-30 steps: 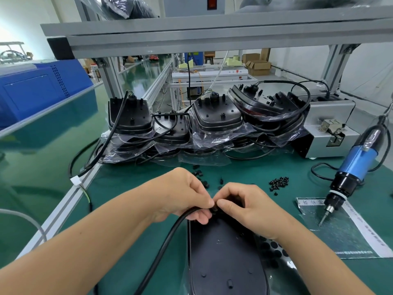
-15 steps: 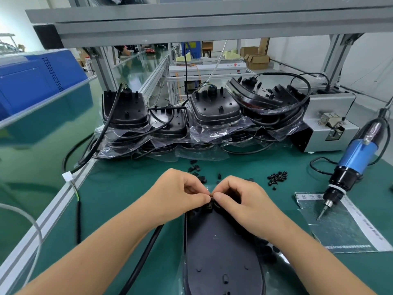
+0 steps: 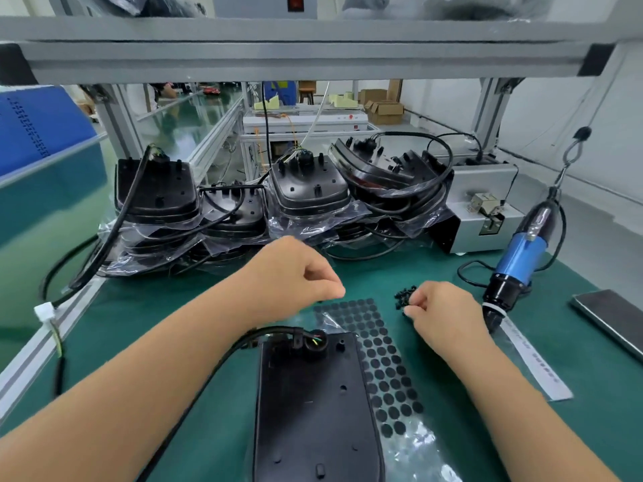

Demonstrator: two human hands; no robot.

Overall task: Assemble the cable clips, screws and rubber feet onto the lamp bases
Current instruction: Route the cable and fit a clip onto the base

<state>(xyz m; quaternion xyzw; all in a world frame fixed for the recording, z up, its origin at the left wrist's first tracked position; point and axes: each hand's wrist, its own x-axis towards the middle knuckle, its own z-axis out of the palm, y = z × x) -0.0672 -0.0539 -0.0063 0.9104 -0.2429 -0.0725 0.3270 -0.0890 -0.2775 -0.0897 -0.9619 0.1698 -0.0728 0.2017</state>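
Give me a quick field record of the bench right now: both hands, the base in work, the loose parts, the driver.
left hand: fingers curled, raised above the green mat, holding nothing visible
right hand: fingertips at the small pile of black screws
black plastic lamp base: lies flat near the bench edge, black cable entering its far end
sheet of round black rubber feet: just right of the base
blue electric screwdriver: hanging at right, untouched

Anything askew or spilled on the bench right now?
Mostly tidy. The rightmost stack of bases at the back leans, its top base tilted. Screws lie in a loose heap on the mat, near the right hand.
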